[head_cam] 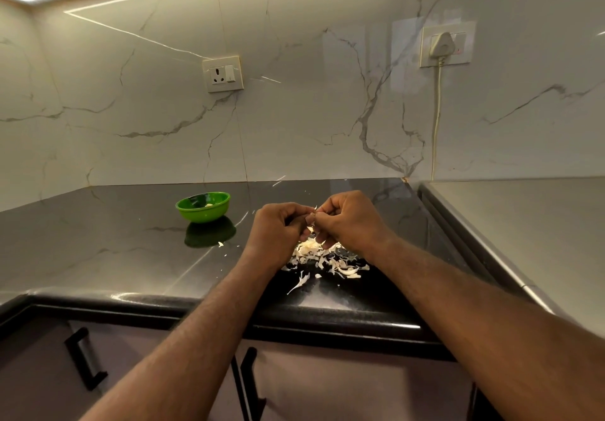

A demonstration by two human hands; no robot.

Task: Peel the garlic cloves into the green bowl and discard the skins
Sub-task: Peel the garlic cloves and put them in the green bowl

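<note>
Left hand (278,230) and right hand (347,224) meet above the skins (327,258), fingers curled, pinching a garlic clove (310,219).

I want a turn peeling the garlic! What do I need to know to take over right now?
Left hand: pinches the garlic clove above the countertop.
Right hand: pinches the same clove, which the fingers mostly hide.
Green bowl: left of the hands and farther back, with a pale bit inside.
Skins: a loose pile on the countertop under the hands.
Done: some peeling, judging by the pile.
Left: finish this clove, drop it in the bowl, discard the skins.
</note>
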